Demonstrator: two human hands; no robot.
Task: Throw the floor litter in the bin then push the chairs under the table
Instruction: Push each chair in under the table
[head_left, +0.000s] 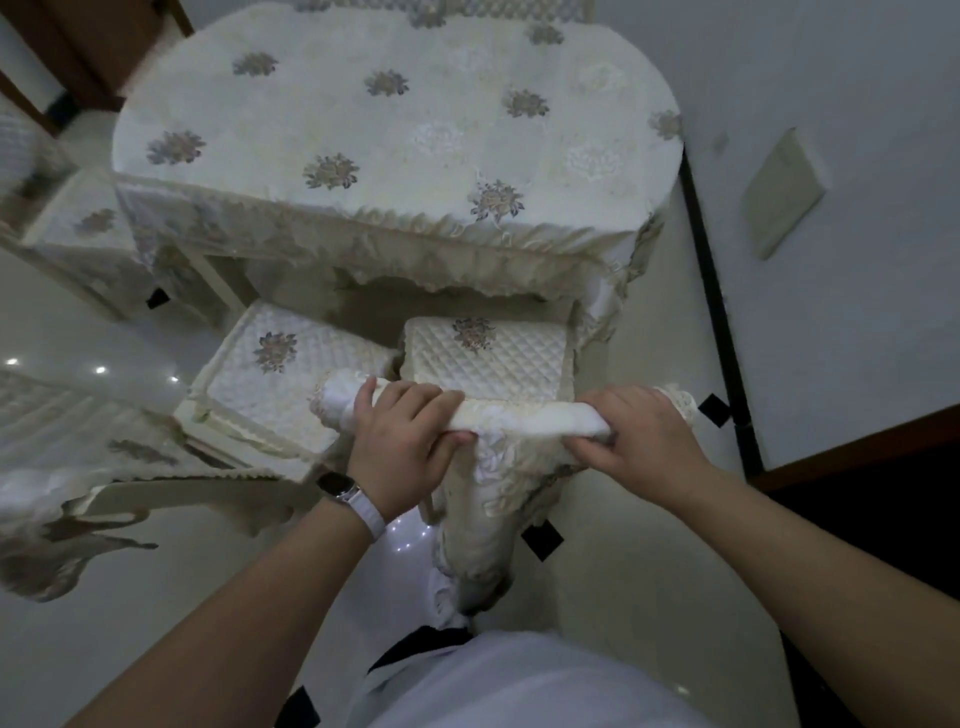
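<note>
A table (395, 130) under a cream flowered cloth fills the upper middle. Right in front of me stands a chair (488, 358) with a quilted cream seat, its front part under the table's edge. My left hand (402, 441) and my right hand (641, 436) both grip the padded top rail of its backrest (524, 418), fingers curled over it. A second chair (275, 374) stands to its left, seat partly under the table. No litter or bin is in view.
A third covered chair (83, 244) stands at the table's left end. Another covered chair back (78, 467) lies low at the left. A white wall (831, 208) with a black skirting strip runs close along the right. The pale glossy floor (130, 623) lies around me.
</note>
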